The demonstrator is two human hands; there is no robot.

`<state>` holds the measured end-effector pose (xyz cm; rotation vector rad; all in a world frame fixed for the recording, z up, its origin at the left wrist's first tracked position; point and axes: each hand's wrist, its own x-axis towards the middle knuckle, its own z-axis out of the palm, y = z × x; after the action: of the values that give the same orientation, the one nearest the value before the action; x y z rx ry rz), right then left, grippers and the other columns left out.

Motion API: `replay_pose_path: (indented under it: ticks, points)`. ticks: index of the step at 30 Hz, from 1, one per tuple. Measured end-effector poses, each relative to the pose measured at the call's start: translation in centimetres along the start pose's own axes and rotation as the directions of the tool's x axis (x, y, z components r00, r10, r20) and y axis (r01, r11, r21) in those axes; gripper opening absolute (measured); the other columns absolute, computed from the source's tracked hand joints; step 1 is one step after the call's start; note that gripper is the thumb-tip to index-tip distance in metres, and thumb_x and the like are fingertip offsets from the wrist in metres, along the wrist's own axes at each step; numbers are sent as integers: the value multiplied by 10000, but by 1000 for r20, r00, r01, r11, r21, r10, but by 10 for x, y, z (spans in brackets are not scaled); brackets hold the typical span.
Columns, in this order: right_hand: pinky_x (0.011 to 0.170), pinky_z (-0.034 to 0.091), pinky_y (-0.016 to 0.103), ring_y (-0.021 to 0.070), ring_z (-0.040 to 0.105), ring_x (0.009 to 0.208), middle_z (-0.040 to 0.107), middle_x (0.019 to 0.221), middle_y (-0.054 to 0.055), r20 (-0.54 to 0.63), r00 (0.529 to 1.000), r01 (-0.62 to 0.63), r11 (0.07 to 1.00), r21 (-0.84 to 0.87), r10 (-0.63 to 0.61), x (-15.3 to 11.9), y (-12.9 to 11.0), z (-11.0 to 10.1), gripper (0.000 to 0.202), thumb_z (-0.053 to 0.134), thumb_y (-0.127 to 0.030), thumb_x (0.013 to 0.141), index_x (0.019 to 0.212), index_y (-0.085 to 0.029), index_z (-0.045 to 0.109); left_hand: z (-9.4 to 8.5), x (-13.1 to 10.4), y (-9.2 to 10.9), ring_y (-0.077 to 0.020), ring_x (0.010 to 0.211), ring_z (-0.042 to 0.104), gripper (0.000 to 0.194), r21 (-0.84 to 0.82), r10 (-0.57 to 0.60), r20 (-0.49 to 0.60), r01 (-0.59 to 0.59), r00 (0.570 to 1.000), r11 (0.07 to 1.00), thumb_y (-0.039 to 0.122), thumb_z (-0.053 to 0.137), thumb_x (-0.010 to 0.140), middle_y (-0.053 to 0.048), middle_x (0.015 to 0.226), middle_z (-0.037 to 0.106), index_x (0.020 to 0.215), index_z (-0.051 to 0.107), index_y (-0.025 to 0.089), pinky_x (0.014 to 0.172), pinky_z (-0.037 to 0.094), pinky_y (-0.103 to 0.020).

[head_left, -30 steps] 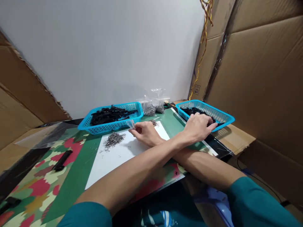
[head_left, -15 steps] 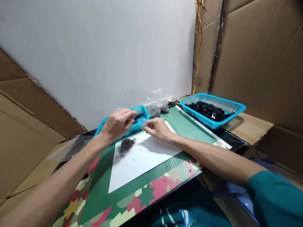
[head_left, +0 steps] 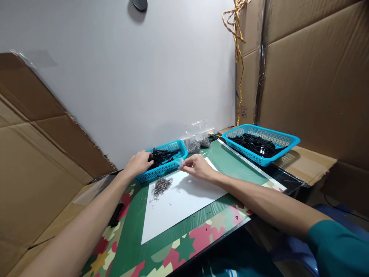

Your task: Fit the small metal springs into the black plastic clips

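My left hand (head_left: 139,163) is at the left end of a blue basket (head_left: 161,169), its fingertips hidden among slim black plastic parts (head_left: 163,156). Whether it grips one does not show. Just right of that basket, my right hand (head_left: 198,167) is closed, pinching a small clear plastic piece (head_left: 180,162) between thumb and fingers; its exact kind is unclear. Below the hands lies a white sheet (head_left: 173,215) bearing a heap of tiny metal pieces (head_left: 162,186), with a few loose ones scattered nearby.
A second blue basket (head_left: 261,157) of black parts stands at the back right. Clear bags of small metal pieces (head_left: 198,143) rest against the white wall (head_left: 144,84). A green mat (head_left: 127,227) covers the table. Cardboard panels (head_left: 311,84) flank both sides, and a yellow cord (head_left: 239,65) hangs down.
My left hand has moved left and down, from above the basket to among its black parts. My right hand still pinches the clear piece. The view has shifted slightly.
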<state>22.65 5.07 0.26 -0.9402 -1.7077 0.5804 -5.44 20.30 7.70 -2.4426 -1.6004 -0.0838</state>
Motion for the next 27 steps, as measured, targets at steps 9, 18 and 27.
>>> replay_pose_path:
  ticks: [9, 18, 27]
  points:
    - [558, 280, 260, 97, 452, 555, 578, 546, -4, 103, 995, -8, 1000, 17, 7, -6, -8, -4, 379, 718, -291, 921, 580, -137, 657, -3, 13, 5, -376, 1081, 694, 376, 156, 104, 74, -114, 992, 981, 372, 583, 882, -202, 1153, 743, 1142, 764, 170, 854, 529, -405]
    - [559, 368, 255, 118, 562, 579, 676, 620, 36, 172, 983, -77, 996, 40, 69, -10, -15, -8, 339, 718, -342, 932, 662, -136, 728, -15, 4, 5, -277, 890, 691, 218, 124, 319, 36, -321, 947, 939, 297, 594, 910, -122, 1043, 723, 907, 807, 249, 753, 451, -337]
    - [613, 483, 270, 142, 638, 622, 740, 702, 82, 162, 982, -125, 978, 165, 98, 3, 2, -35, 379, 771, -462, 891, 710, -131, 742, -54, -23, 36, -140, 578, 475, 53, -733, -200, -342, -128, 918, 668, 238, 722, 890, 17, 655, 560, 909, 686, 204, 542, 346, -243]
